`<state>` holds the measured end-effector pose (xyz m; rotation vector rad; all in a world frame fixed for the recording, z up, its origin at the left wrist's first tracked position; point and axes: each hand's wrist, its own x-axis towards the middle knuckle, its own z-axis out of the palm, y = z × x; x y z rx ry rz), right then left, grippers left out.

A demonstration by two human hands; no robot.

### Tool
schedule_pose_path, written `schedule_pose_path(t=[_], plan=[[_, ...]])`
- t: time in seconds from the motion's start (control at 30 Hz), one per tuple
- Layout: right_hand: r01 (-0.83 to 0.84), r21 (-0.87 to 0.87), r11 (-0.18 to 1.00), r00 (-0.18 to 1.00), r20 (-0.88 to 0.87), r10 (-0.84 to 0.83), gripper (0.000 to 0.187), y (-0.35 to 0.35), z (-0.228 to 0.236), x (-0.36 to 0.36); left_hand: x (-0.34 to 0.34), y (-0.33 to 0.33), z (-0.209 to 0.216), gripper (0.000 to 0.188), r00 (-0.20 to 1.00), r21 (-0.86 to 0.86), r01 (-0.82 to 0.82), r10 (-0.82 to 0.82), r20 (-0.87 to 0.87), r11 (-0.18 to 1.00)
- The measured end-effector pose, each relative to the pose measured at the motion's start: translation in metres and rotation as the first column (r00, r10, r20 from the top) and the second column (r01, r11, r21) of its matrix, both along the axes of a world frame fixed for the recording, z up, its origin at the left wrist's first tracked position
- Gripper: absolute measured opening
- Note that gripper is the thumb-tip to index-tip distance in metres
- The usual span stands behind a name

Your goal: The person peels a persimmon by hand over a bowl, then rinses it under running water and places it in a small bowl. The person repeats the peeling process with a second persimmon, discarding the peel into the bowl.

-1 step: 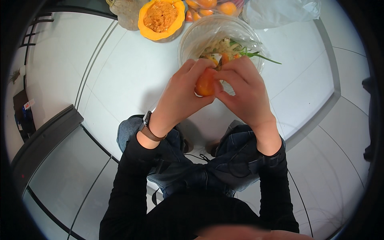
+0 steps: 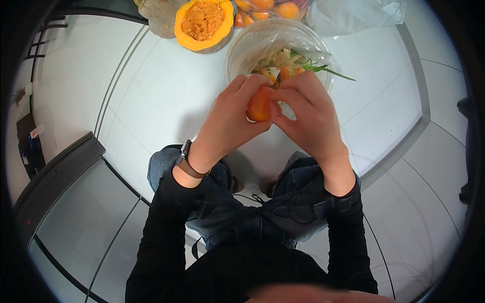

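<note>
A round, smooth orange-red fruit [image 2: 259, 105] is held up between my hands, over the near rim of a clear plastic tub. My left hand [image 2: 233, 111] is closed around its left side. The thumb and fingers of my right hand [image 2: 309, 113] pinch at its right side. A small white edge shows at the fruit's underside; its exact kind is unclear. Inside the clear tub [image 2: 231, 60], lined with a plastic bag, lie food scraps [image 2: 270, 59], orange pieces and long green leaves [image 2: 323, 69]. My hands hide the tub's near part.
Left of the tub stands a cut pumpkin [image 2: 204, 22], its seedy face up, beside a greyish whole squash [image 2: 159, 19]. Behind the tub is a clear bag of orange fruits [image 2: 275, 9]. A whitish plastic bag [image 2: 356, 17] lies at the far right of the white table [image 2: 146, 86].
</note>
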<state>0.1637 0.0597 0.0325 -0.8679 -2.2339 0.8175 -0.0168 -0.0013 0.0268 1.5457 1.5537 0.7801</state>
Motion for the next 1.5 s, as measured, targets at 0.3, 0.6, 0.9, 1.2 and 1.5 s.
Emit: schedule_pose_path(t=[0.3,0.6,0.9,1.2,1.5], plan=[[0.078,-0.325,0.942,0.997,0.023,-0.075,0.022,0.004,0.005,0.004,-0.002,0.002,0.004,0.063,0.996,-0.031,0.072,-0.07,0.059,0.997],[0.124,-0.585,0.802,0.983,-0.041,-0.181,0.015,0.017,0.009,0.014,0.002,0.004,0.012,0.07,0.981,0.036,0.098,-0.103,0.166,0.994],[0.116,-0.682,0.722,0.954,-0.126,-0.272,0.015,0.023,0.0,0.019,-0.002,-0.001,0.008,0.078,0.963,0.18,0.16,-0.194,0.189,0.971],[0.137,-0.728,0.672,0.938,-0.123,-0.325,0.013,0.027,0.0,0.022,-0.004,0.002,0.001,0.08,0.943,0.329,0.154,-0.238,0.233,0.932],[0.177,-0.7,0.692,0.887,-0.19,-0.42,0.007,0.029,-0.003,0.022,-0.003,-0.003,0.0,0.08,0.907,0.229,0.09,-0.175,0.382,0.969]])
